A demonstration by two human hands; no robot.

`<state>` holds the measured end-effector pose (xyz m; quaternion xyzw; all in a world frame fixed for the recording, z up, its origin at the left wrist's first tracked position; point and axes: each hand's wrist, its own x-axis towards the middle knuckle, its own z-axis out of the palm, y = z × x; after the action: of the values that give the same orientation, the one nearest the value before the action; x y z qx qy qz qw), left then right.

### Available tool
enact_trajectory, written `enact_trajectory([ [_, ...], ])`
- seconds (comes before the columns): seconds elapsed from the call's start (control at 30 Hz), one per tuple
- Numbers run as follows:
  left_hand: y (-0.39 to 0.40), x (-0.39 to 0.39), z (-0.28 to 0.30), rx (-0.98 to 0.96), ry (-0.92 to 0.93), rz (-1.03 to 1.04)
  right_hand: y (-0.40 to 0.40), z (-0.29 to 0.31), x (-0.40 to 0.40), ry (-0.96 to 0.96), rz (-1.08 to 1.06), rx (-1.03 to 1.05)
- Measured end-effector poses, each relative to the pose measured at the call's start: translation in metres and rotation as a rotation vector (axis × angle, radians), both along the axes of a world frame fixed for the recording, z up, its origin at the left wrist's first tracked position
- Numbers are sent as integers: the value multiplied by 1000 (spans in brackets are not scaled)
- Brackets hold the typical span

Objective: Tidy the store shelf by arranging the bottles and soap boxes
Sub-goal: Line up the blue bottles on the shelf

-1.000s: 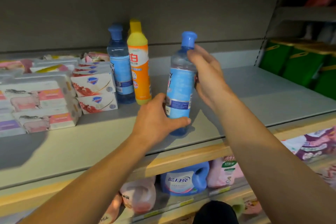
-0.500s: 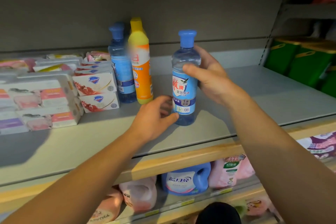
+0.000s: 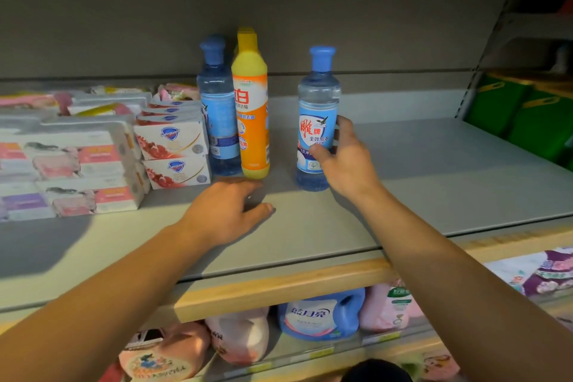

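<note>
Setting the blue bottle upright, label facing out

At the frame's centre my right hand (image 3: pixel 347 161) curls thumb and fingers round the clear blue bottle (image 3: pixel 317 121), steadying it upright on the grey shelf (image 3: pixel 434 180), apart from the yellow bottle (image 3: pixel 251 108) and second blue bottle (image 3: pixel 217 108) left of it. My left hand (image 3: pixel 226 211) rests on the shelf, fingers loosely spread and holding nothing, just below the yellow bottle; I think it is ready to slide that one. Soap boxes (image 3: pixel 173 139) sit stacked at middle left.
</note>
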<state>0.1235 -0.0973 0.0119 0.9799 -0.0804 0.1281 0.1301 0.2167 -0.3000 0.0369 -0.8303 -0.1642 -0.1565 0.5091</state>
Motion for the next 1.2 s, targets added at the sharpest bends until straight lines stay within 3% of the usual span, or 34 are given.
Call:
enact_trajectory([
  [0.63, 14, 15, -7, -32, -23, 56, 74, 4, 167, 72, -45, -6],
  [1.0, 13, 14, -7, -24, -28, 52, 70, 2, 183, 21, -117, -49],
  [1.2, 14, 13, -9, -33, -52, 52, 71, 5, 181, 110, -87, -66],
])
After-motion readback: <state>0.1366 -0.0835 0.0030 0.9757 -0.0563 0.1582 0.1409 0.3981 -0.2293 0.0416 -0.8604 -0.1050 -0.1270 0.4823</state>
